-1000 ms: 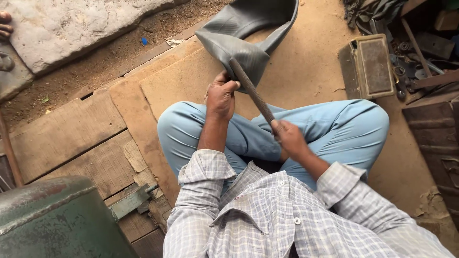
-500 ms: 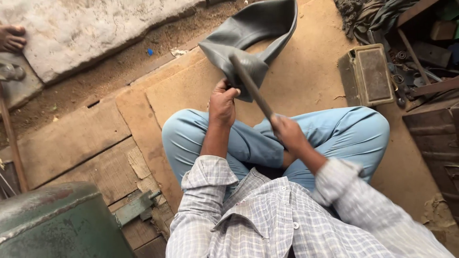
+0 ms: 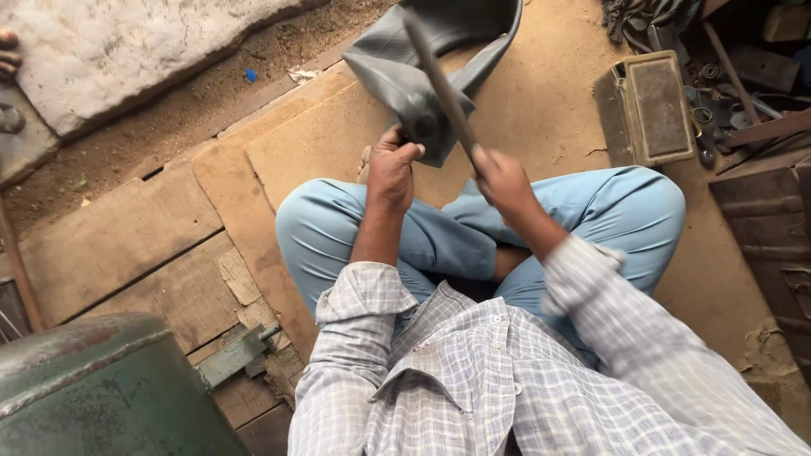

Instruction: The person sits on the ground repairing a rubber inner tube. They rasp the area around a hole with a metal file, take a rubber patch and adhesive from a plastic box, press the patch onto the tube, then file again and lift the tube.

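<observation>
At the far left, by the lower corner of the wooden floor boards [image 3: 127, 245], stands a green metal drum [image 3: 93, 388]. I sit cross-legged on the tan board [image 3: 541, 101] that covers the floor further right. My left hand [image 3: 391, 169] is closed in a fist, its fingers [image 3: 407, 152] pinching the near fold of the grey rubber inner tube [image 3: 422, 76], which lies just ahead of my knees and bends away toward the board's far edge. My right hand [image 3: 500, 179] is wrapped tight round the lower end of a long dark rod [image 3: 439, 84]; its long axis slants up and leftward across the tube, so the tube lies straight ahead of both hands, the left nearer. Right of it sits an olive metal box [image 3: 646, 105], lid shut, contents hidden. Scrap tools [image 3: 743, 93] crowd the far right corner.
</observation>
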